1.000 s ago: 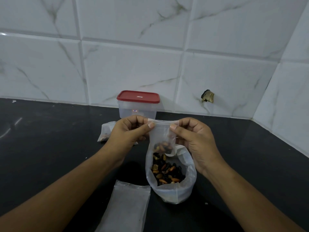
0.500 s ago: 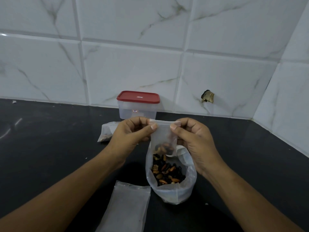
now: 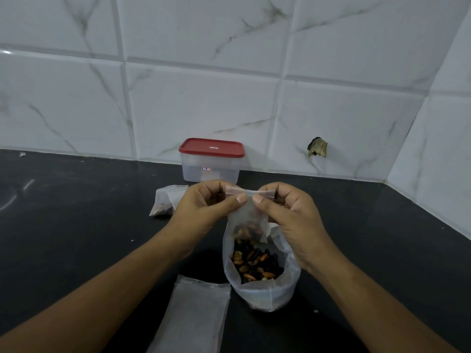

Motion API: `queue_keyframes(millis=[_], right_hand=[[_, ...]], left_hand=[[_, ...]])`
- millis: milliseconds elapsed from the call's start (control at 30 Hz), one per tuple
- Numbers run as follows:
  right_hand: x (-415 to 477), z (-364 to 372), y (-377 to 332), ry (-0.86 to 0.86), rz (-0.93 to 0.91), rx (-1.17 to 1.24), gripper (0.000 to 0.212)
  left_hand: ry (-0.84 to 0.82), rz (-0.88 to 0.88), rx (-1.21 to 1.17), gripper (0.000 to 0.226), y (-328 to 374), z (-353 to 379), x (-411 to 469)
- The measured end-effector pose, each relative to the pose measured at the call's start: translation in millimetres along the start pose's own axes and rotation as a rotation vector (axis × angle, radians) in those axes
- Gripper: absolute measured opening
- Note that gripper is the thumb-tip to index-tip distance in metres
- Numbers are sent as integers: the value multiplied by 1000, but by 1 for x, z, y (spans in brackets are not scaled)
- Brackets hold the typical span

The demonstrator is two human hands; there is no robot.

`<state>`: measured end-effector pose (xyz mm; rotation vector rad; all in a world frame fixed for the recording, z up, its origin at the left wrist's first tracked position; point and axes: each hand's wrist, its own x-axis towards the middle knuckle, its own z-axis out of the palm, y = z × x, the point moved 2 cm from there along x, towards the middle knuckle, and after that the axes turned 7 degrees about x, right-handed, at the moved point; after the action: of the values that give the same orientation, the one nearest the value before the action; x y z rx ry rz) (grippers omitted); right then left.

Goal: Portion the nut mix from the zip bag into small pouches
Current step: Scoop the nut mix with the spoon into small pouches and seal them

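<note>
Head view: black stone counter (image 3: 76,238) below white marbled wall tiles. Left hand (image 3: 204,210) and right hand (image 3: 288,217) each pinch the zip strip of a small translucent plastic pouch (image 3: 248,220), part-filled and held just above the open clear zip bag of nut mix (image 3: 260,294). Judged step: sealing. Next move calls for pressing the strip closed end to end.

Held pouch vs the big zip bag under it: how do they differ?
The small pouch is pinched aloft at its top by left hand and right hand; the zip bag stands on the counter. The small pouch holds little nut mix; the zip bag far more, mouth wide open. Both translucent.
</note>
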<state>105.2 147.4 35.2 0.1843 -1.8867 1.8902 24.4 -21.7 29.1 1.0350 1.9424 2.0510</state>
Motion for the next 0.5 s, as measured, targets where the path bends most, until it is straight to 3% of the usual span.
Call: queue_keyframes(millis=[133,500], right_hand=[[-2,1,-2,-50,5,-23,5],[0,1,-4,24,53,84,7]], left_hand=[[1,7,6,30,2,2,-2],[3,-29,-24,25,0,-1,0]])
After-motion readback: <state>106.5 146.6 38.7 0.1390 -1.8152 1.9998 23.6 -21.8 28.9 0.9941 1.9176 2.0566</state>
